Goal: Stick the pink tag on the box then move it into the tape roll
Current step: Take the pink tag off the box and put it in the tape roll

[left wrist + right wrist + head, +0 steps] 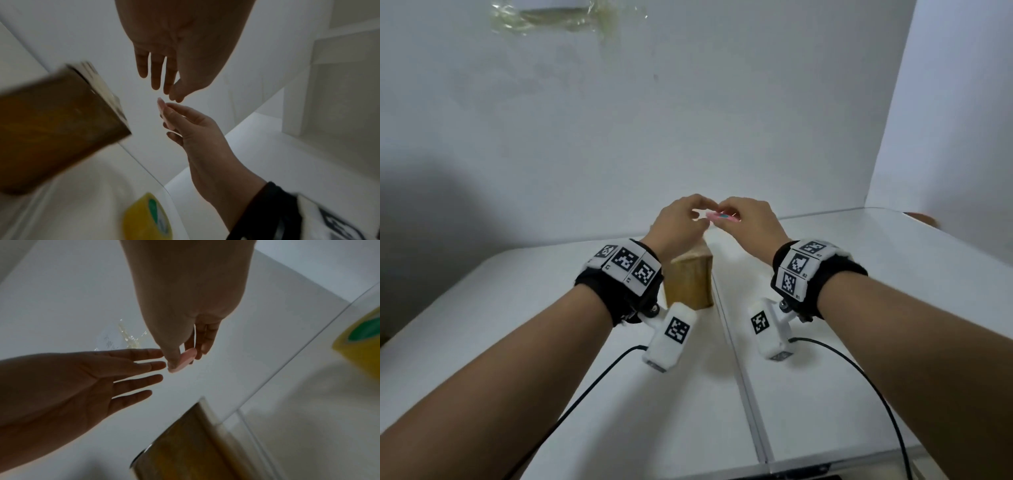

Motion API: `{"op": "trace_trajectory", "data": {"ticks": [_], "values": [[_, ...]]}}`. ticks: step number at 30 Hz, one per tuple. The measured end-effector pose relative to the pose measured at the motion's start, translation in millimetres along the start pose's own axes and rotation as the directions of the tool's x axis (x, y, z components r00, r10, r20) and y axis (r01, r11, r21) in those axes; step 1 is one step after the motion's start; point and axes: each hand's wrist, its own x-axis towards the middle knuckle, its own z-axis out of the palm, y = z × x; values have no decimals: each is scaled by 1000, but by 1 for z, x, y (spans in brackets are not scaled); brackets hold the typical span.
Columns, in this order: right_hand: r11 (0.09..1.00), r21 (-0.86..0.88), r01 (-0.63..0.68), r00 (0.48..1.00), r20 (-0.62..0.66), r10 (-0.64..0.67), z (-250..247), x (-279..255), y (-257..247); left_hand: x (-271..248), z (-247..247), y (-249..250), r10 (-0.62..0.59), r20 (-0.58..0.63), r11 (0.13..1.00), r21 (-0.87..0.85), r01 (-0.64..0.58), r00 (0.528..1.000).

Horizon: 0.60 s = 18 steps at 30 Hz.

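My right hand (727, 213) pinches a small pink tag (721, 217) between thumb and fingers, held in the air above a brown cardboard box (690, 284) that stands upright on the white table (500, 308). In the right wrist view the pink tag (183, 361) sticks out below my right thumb. My left hand (698, 209) hovers just left of the tag; its fingers (133, 366) are straight and spread, and their tips are close to the tag's end. A yellow tape roll (148, 217) with a green inner label lies on the table near the box; the head view does not show it.
A seam (739, 377) runs front to back across the table, just right of the box. Black cables (592, 383) trail from both wrist cameras toward the near edge. White walls stand behind and to the right, with clear tape residue (551, 17) high on the back wall.
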Motion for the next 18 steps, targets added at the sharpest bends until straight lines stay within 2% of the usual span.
{"op": "trace_trajectory", "data": {"ticks": [3,7,12,18], "values": [[996,17,-82,994,-71,83,-28,-11,32,11,34,23,-11,66,998,-58,15,998],[978,27,-209,970,-120,211,-61,-30,75,20,79,43,-64,153,977,-192,94,986],[950,-8,-311,928,-220,302,-93,-47,118,28,119,53,-88,238,966,-217,142,967],[938,-95,-334,936,-148,319,-96,-52,144,35,151,51,-113,281,969,-182,168,953]]}}
